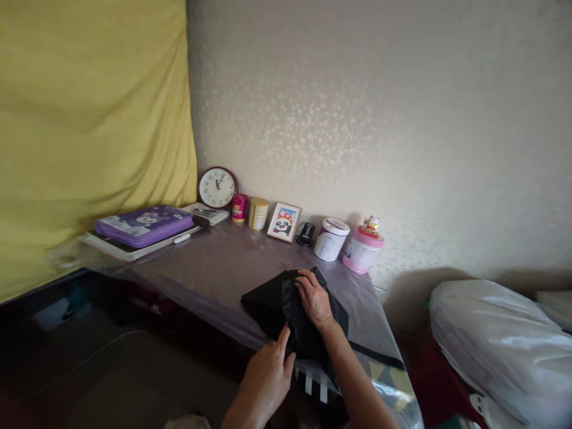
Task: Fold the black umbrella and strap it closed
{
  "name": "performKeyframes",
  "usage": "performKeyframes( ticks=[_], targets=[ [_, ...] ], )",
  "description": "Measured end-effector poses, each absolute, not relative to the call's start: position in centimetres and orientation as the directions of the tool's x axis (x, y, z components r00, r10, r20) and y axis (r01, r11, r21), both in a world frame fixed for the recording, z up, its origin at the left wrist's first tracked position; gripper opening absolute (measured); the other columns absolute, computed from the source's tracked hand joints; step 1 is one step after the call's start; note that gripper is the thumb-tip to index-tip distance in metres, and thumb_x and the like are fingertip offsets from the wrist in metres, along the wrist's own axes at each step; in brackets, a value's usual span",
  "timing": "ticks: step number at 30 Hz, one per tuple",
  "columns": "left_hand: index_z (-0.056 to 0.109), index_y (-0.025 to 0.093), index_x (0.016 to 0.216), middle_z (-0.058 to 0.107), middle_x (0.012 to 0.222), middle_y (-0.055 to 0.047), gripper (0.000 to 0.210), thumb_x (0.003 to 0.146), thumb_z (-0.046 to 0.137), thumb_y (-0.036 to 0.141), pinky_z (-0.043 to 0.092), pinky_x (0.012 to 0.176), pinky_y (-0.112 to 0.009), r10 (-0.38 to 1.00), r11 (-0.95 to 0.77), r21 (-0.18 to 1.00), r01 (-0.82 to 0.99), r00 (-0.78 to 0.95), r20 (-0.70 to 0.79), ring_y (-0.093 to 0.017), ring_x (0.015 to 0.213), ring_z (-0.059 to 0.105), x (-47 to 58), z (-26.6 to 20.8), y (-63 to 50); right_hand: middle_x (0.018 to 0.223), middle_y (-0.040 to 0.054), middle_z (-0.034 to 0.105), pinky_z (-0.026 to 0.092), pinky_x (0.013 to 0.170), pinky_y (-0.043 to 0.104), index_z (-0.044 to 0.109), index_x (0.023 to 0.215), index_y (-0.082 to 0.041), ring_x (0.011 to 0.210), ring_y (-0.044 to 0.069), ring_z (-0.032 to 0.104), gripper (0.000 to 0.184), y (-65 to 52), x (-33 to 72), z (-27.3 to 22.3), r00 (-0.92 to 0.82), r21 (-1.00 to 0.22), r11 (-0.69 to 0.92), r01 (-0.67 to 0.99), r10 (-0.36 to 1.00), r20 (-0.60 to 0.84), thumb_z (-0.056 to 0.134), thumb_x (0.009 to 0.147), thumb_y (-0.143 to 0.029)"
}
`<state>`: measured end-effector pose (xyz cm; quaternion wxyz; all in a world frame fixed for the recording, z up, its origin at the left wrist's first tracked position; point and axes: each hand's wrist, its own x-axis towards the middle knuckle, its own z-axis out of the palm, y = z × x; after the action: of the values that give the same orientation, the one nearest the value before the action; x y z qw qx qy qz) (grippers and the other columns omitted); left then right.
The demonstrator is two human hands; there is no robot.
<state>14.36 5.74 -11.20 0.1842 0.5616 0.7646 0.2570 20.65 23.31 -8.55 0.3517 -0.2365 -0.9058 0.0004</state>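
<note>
A limp piece of black, slightly shiny cloth point(263, 301) lies creased and partly folded near the table's front right edge. Whether it is a bag or a garment, I cannot tell. My left hand point(270, 372) pinches its near edge, with thumb and forefinger closed on the fabric. Farther up, my right hand point(314, 300) rests over the raised fold, its fingers curled onto the material. Part of the cloth is hidden beneath my right hand and forearm.
Along the wall stand a clock point(218, 187), a pink can point(239, 208), a panda picture frame point(284, 222), a white tub point(331, 239) and a pink tub point(363, 253). A purple case point(145, 224) lies left on the plastic-covered table point(192, 262). A white bag point(500, 339) bulges right.
</note>
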Motion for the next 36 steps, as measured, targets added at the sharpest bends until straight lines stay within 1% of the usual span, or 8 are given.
performKeyframes(
  ticks=[3, 6, 10, 12, 18, 26, 32, 36],
  targets=[
    [0.034, 0.018, 0.135, 0.061, 0.110, -0.011, 0.048, 0.088, 0.035, 0.026, 0.040, 0.085, -0.027, 0.954, 0.219, 0.589, 0.778, -0.297, 0.038, -0.020, 0.099, 0.059, 14.7, -11.5, 5.7, 0.117, 0.0050, 0.055, 0.050, 0.082, 0.026, 0.058, 0.100, -0.022, 0.097, 0.015, 0.059, 0.022, 23.3, 20.1, -8.8, -0.670, -0.125, 0.873, 0.471, 0.447, 0.593, 0.038, 0.091, -0.023],
    [0.031, 0.015, 0.136, 0.063, 0.106, -0.011, 0.049, 0.088, 0.035, 0.027, 0.041, 0.082, -0.025, 0.950, 0.218, 0.588, 0.779, -0.307, 0.054, -0.019, 0.095, 0.060, 14.7, -11.4, 5.7, 0.117, 0.0047, 0.055, 0.050, 0.080, 0.024, 0.058, 0.100, -0.023, 0.095, 0.014, 0.060, 0.022, 23.4, 19.6, -8.7, -0.702, -0.078, 0.866, 0.494, 0.450, 0.552, 0.039, 0.090, -0.023],
    [-0.001, 0.017, 0.142, 0.067, 0.087, -0.005, 0.067, 0.088, 0.037, 0.027, 0.042, 0.070, -0.023, 0.943, 0.240, 0.617, 0.750, -0.331, 0.036, -0.017, 0.080, 0.063, 14.6, -10.7, 5.6, 0.116, 0.0048, 0.055, 0.051, 0.076, 0.023, 0.059, 0.101, -0.023, 0.093, 0.014, 0.060, 0.021, 23.4, 19.1, -8.5, -0.746, -0.021, 0.870, 0.492, 0.434, 0.505, 0.041, 0.089, -0.022],
    [-0.007, 0.023, 0.141, 0.066, 0.087, -0.003, 0.068, 0.089, 0.036, 0.024, 0.041, 0.069, -0.022, 0.951, 0.219, 0.600, 0.769, -0.305, 0.044, -0.016, 0.079, 0.062, 14.6, -10.6, 5.6, 0.114, 0.0048, 0.056, 0.051, 0.073, 0.023, 0.059, 0.100, -0.024, 0.089, 0.014, 0.061, 0.021, 23.5, 18.8, -8.4, -0.762, -0.001, 0.879, 0.477, 0.415, 0.497, 0.041, 0.089, -0.021],
    [0.003, 0.035, 0.140, 0.063, 0.090, -0.005, 0.058, 0.090, 0.028, 0.023, 0.042, 0.068, -0.027, 0.970, 0.184, 0.532, 0.826, -0.242, 0.041, -0.019, 0.080, 0.063, 14.6, -11.4, 5.9, 0.111, 0.0053, 0.058, 0.052, 0.066, 0.024, 0.061, 0.095, -0.024, 0.080, 0.015, 0.063, 0.018, 23.4, 18.6, -8.1, -0.794, 0.052, 0.889, 0.454, 0.378, 0.476, 0.044, 0.087, -0.020],
    [0.012, 0.024, 0.142, 0.065, 0.097, -0.008, 0.055, 0.089, 0.030, 0.027, 0.043, 0.074, -0.028, 0.957, 0.234, 0.593, 0.770, -0.290, -0.002, -0.021, 0.088, 0.062, 14.6, -11.2, 6.1, 0.109, 0.0045, 0.058, 0.052, 0.068, 0.025, 0.061, 0.092, -0.024, 0.081, 0.016, 0.063, 0.017, 23.2, 18.6, -7.7, -0.825, 0.077, 0.894, 0.441, 0.370, 0.427, 0.047, 0.085, -0.017],
    [0.012, 0.022, 0.142, 0.066, 0.097, -0.008, 0.055, 0.090, 0.029, 0.027, 0.042, 0.073, -0.027, 0.961, 0.224, 0.598, 0.770, -0.277, -0.003, -0.020, 0.086, 0.063, 14.5, -11.3, 6.1, 0.125, 0.0082, 0.050, 0.051, 0.083, 0.030, 0.054, 0.111, -0.021, 0.100, 0.017, 0.059, 0.025, 22.3, 19.6, -7.3, -0.782, -0.080, 0.929, 0.360, 0.348, 0.517, 0.043, 0.088, -0.022],
    [0.014, 0.021, 0.142, 0.065, 0.098, -0.009, 0.054, 0.090, 0.028, 0.028, 0.041, 0.071, -0.025, 0.958, 0.238, 0.592, 0.770, -0.285, -0.015, -0.019, 0.086, 0.063, 14.6, -11.2, 6.0, 0.112, 0.0069, 0.060, 0.046, 0.092, 0.034, 0.059, 0.101, -0.021, 0.104, 0.017, 0.056, 0.023, 20.5, 21.4, -7.4, -0.774, -0.150, 0.963, 0.222, 0.268, 0.574, 0.040, 0.090, -0.022]
  ],
)
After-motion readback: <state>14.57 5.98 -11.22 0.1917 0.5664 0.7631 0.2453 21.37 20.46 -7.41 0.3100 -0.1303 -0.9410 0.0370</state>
